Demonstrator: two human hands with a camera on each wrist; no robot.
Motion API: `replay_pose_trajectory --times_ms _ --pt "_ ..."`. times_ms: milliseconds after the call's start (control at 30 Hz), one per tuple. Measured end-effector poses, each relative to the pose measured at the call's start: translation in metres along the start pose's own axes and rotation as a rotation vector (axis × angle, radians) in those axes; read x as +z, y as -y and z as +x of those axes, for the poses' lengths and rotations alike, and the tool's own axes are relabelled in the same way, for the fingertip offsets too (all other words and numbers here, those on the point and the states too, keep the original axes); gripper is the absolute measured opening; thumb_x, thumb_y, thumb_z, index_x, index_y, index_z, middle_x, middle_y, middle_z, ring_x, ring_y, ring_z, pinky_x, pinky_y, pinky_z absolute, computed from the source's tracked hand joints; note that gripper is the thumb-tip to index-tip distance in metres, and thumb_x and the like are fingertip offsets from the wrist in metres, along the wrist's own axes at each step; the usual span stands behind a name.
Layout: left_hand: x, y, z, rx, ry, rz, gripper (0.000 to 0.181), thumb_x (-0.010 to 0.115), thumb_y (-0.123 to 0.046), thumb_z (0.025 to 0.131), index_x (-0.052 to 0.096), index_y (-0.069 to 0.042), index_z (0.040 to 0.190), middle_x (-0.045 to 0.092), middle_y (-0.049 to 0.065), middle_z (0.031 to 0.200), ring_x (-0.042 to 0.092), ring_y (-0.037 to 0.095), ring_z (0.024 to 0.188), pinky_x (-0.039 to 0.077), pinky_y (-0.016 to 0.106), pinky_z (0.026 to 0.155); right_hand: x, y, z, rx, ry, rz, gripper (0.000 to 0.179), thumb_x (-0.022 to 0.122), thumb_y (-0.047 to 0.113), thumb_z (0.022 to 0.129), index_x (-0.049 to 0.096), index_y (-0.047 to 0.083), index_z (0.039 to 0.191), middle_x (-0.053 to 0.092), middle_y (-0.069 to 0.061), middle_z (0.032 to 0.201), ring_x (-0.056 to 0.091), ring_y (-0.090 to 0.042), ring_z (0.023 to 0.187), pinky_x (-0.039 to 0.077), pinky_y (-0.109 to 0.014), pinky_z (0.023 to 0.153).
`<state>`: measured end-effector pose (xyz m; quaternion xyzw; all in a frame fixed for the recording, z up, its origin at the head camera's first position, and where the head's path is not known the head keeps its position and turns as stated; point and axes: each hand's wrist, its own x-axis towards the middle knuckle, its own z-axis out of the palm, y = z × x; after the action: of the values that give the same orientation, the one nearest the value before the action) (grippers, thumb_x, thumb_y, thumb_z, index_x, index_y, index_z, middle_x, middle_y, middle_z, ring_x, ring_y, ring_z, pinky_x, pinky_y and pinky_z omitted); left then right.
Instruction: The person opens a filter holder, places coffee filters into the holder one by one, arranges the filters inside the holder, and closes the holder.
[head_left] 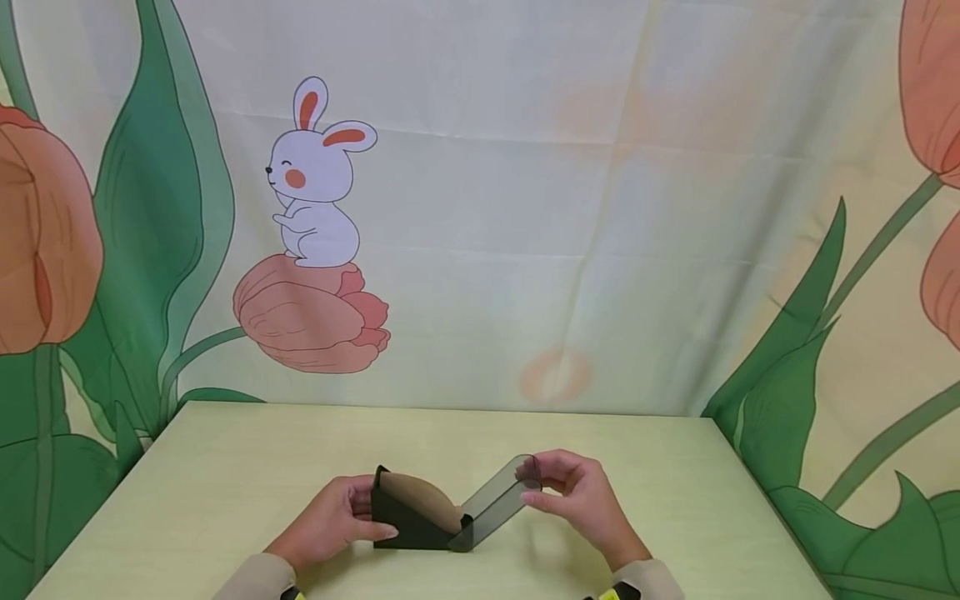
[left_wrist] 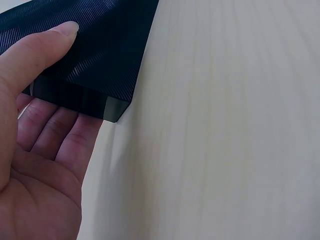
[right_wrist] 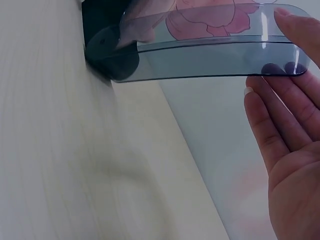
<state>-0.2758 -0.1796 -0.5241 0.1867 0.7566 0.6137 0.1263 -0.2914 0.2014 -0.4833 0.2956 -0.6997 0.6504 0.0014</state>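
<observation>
A black wedge-sided box (head_left: pixel 408 529) stands on the table, with a brown, round-edged sheet like a coffee filter paper (head_left: pixel 420 498) showing at its top. My left hand (head_left: pixel 330 517) grips the box at its left end. In the left wrist view, the thumb lies on the box's ribbed face (left_wrist: pixel 107 50) and the fingers reach underneath that end. A see-through grey lid (head_left: pixel 491 512) stands swung up to the right from the box's low right corner. My right hand (head_left: pixel 581 500) pinches the lid's free end, thumb on one side and fingertips on the other, as the right wrist view also shows.
The pale wood-grain table (head_left: pixel 262 467) reaches back to a hanging cloth backdrop (head_left: pixel 480 208) printed with tulips and a white rabbit. Beige sleeves (head_left: pixel 258 577) show at the bottom of the head view, with yellow-and-black pieces at the wrists.
</observation>
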Motion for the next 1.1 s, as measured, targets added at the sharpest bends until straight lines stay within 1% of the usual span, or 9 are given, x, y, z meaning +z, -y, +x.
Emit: replay_pose_trajectory --times_ms 200,300,400,500,733,967,1100 --pt "0.0 0.0 0.0 0.011 0.007 -0.012 0.053 0.086 -0.01 0.082 0.064 0.001 0.129 0.075 0.017 0.118 0.073 0.027 0.107 0.059 0.025 0.089 0.01 0.004 0.007 -0.019 -0.015 0.015 0.038 0.083 0.0 0.082 0.067 -0.008 0.116 0.074 -0.022 0.113 0.074 -0.015 0.101 0.06 -0.032 0.093" --pt "0.0 0.0 0.0 0.016 0.009 -0.006 0.053 0.086 -0.01 0.083 0.064 0.001 0.129 0.075 0.017 0.118 0.073 0.026 0.107 0.059 0.024 0.089 0.015 0.005 0.011 -0.04 -0.019 0.023 0.039 0.083 -0.001 0.081 0.067 -0.009 0.116 0.076 -0.018 0.112 0.075 -0.016 0.1 0.06 -0.033 0.092" --pt "0.0 0.0 0.0 0.014 0.01 -0.005 0.053 0.086 -0.01 0.083 0.064 0.001 0.129 0.075 0.016 0.118 0.074 0.025 0.106 0.059 0.024 0.089 0.019 0.006 0.014 -0.041 -0.025 0.027 0.039 0.084 -0.001 0.081 0.068 -0.009 0.116 0.077 -0.013 0.111 0.075 -0.015 0.1 0.06 -0.032 0.091" --pt "0.0 -0.001 0.0 0.009 0.008 -0.01 0.053 0.086 -0.011 0.083 0.064 0.001 0.13 0.075 0.016 0.118 0.074 0.024 0.106 0.059 0.025 0.089 0.022 0.006 0.016 -0.04 -0.027 0.024 0.039 0.084 -0.001 0.08 0.068 -0.008 0.116 0.077 -0.011 0.111 0.075 -0.014 0.099 0.061 -0.031 0.091" --pt "0.0 0.0 0.0 0.013 0.015 -0.011 0.053 0.086 -0.01 0.083 0.064 0.001 0.13 0.075 0.017 0.118 0.074 0.023 0.105 0.059 0.024 0.088 0.034 0.01 0.025 -0.028 -0.034 0.035 0.04 0.085 0.0 0.079 0.069 -0.006 0.116 0.077 -0.013 0.111 0.074 -0.012 0.096 0.06 -0.03 0.091" --pt "0.0 0.0 0.0 0.013 0.018 -0.017 0.054 0.086 -0.01 0.083 0.063 0.001 0.13 0.075 0.016 0.119 0.074 0.024 0.107 0.059 0.025 0.089 0.049 0.013 0.034 -0.023 -0.041 0.011 0.039 0.086 0.003 0.08 0.071 -0.004 0.115 0.072 -0.029 0.11 0.073 -0.011 0.093 0.06 -0.028 0.089" --pt "0.0 0.0 0.0 0.017 0.018 -0.012 0.055 0.086 -0.011 0.083 0.063 0.001 0.131 0.075 0.016 0.119 0.074 0.023 0.107 0.059 0.025 0.089 0.057 0.016 0.038 -0.013 -0.044 0.012 0.04 0.086 0.001 0.079 0.071 -0.003 0.116 0.072 -0.03 0.109 0.073 -0.011 0.092 0.06 -0.028 0.089"
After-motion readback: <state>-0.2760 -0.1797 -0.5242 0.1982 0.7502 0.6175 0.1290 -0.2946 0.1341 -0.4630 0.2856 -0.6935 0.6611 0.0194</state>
